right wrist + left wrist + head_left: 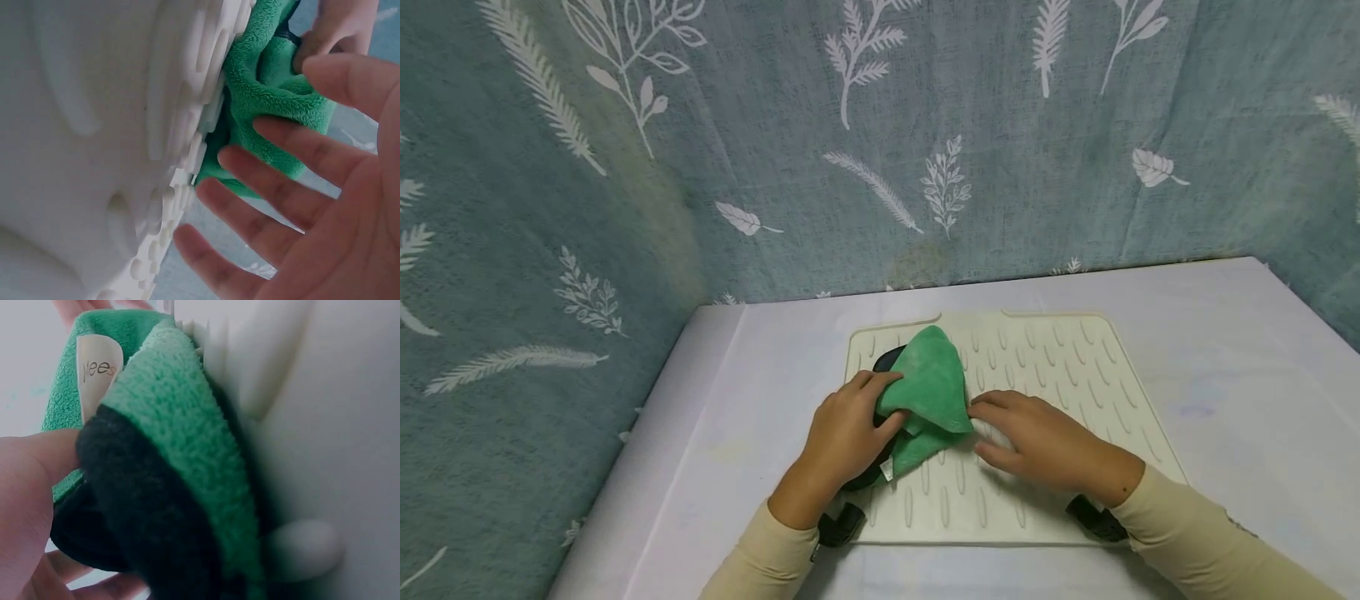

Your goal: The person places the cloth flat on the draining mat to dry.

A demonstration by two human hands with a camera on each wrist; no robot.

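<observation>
Cream mat (pixel 1078 379) underlies green cloth (pixel 927 375) pinched in left grip (pixel 850 423), beside outspread right grip (pixel 1048 442).

teal fabric (pixel 1037 183) printed with white leaves and sprigs stands behind and beside a pale table (pixel 1232 375).

The cloth (pixel 931 379) is bright green and near-black; its pale tag (pixel 99 375) carries dark letters and one orange one. Cream all over, the mat (pixel 1060 358) bears rows of raised oblong ridges. The counter (pixel 737 433) is white with faint tinted smudges. White leaves and sprigs pattern the grey-teal curtain (pixel 790 108). The sleeves (pixel 1180 525) are plain beige.
</observation>
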